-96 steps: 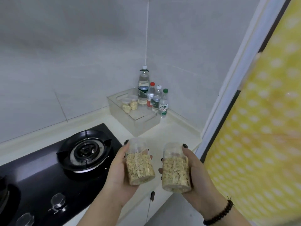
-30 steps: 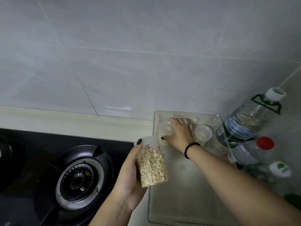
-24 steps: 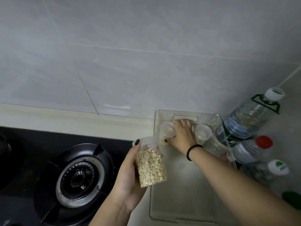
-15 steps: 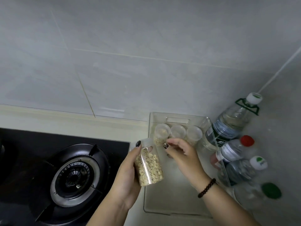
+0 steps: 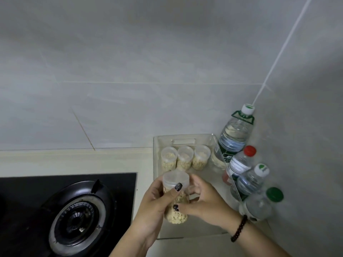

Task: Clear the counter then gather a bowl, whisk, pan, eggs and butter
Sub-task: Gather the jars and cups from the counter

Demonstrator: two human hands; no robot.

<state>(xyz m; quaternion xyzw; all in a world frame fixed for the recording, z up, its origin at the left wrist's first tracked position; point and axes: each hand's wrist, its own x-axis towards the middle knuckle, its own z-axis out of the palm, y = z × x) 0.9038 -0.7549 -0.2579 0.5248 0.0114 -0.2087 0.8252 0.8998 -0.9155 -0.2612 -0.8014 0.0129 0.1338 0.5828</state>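
- Jar (image 5: 176, 199) of oats, lower centre: left hand (image 5: 150, 206) and right hand (image 5: 206, 201) both grip it.
- Clear bin (image 5: 185, 139): three jars (image 5: 185, 158) line its far edge; near floor bare.

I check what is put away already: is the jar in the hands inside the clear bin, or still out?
Still out. The jar is held by both hands above the clear bin, not standing on its floor.

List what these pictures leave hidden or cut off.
- Head view: lower part of the held clear plastic oat jar, covered by the left hand and right hand.
- Black gas stove: cut off by the left and bottom edges.
- Green-capped clear bottle: label blurred.
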